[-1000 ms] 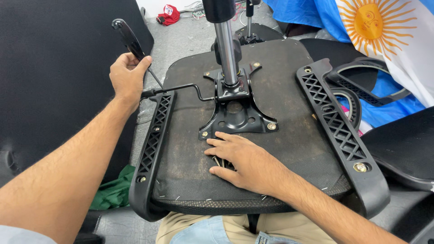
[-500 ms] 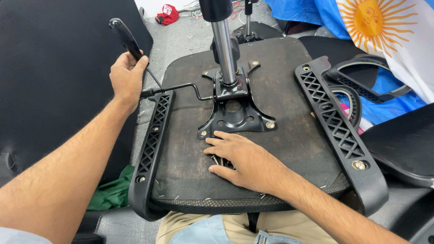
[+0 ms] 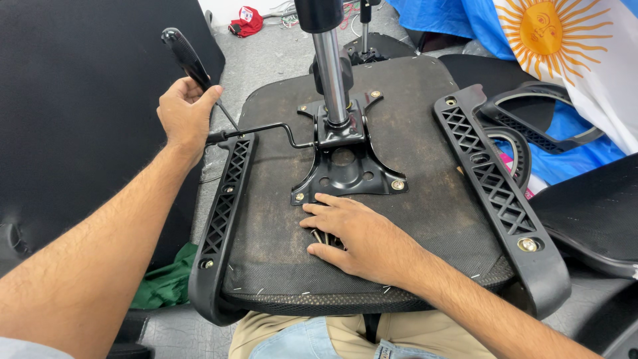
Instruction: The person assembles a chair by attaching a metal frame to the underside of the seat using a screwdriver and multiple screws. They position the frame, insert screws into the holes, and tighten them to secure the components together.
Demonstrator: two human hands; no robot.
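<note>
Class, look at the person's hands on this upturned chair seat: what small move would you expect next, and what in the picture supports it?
Probably the right hand picks one screw from under its fingers. It lies flat on the seat underside beside the black mounting plate, while the left hand already grips a screwdriver.
</note>
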